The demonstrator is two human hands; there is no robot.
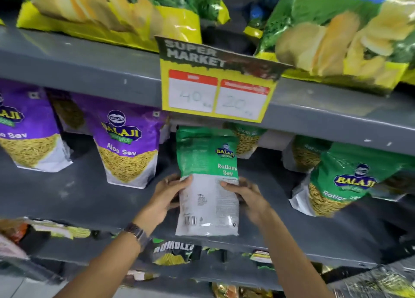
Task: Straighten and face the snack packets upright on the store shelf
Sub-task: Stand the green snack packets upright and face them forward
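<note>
Green-white Ratlami Sev packet [207, 181], glossy flat pouch, upright, grasped by left grip [167, 196], right grip [249, 196]

shop | "SUPER MARKET" price tag [216, 82] | stocked grey shelf [78, 71]

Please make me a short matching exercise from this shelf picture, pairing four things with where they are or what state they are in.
Things:
1. Ratlami Sev packet
2. Aloo Sev packet
3. price sign
4. wristwatch

Places or states:
A. hanging from the edge of the upper shelf, marked 40 and 20
B. worn on the left arm
C. held on both sides by the left hand and right hand, barcode side showing
D. standing on the shelf to the left, purple front facing out

Pairs: 1-C, 2-D, 3-A, 4-B
</note>
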